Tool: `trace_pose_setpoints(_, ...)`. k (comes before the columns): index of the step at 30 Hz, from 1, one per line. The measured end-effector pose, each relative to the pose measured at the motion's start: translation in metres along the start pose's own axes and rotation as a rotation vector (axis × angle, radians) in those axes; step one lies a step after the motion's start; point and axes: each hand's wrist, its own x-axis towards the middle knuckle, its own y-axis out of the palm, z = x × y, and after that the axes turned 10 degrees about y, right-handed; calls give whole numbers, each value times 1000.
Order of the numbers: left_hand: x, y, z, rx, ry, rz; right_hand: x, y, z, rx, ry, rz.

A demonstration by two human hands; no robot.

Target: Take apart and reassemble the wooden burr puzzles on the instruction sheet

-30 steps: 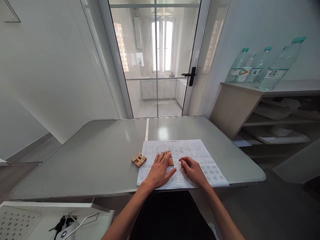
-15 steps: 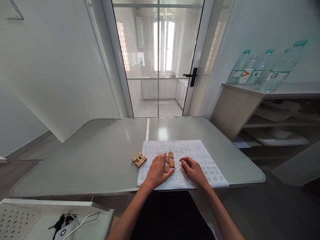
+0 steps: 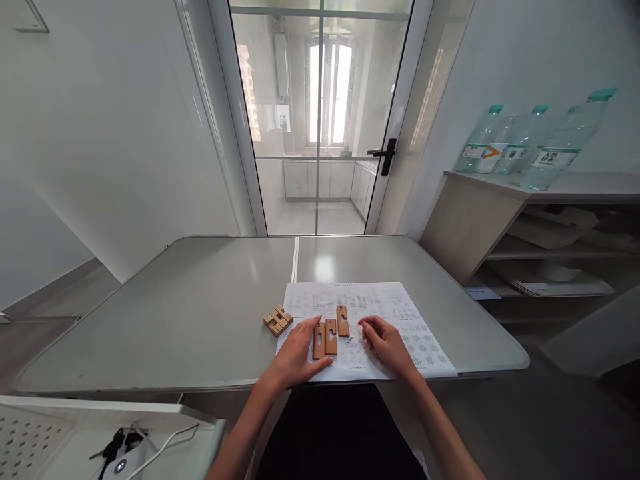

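Observation:
Three flat wooden pieces with cut-outs lie on a printed sheet: a left piece, a middle piece beside it, and a right piece set a little farther back. My left hand rests around the left piece, thumb and fingers apart, at its left and near side. On the right of the pieces, my right hand hovers low over the sheet with curled fingers pinched together; whether anything is between them is too small to tell. A cluster of joined wooden blocks sits by the sheet's left edge.
The grey table has a seam down its middle. Plastic bottles stand on a shelf unit at the right. Below the table's left front, an open white drawer holds a cable and a white device.
My left hand has moved left and nearer, uncovering the left piece. The left and middle pieces have shifted left and toward me, away from the right piece. My right hand has barely moved.

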Motion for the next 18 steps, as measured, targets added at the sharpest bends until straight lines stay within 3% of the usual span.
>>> trace_pose_setpoints(10,-10,-1,-8,-18,-81,-105,-2,1,2,-19,-5,-7)
trace_pose_setpoints(18,-12,1,-8,-7,-71,-157,-3,3,3,-122,-39,-35)
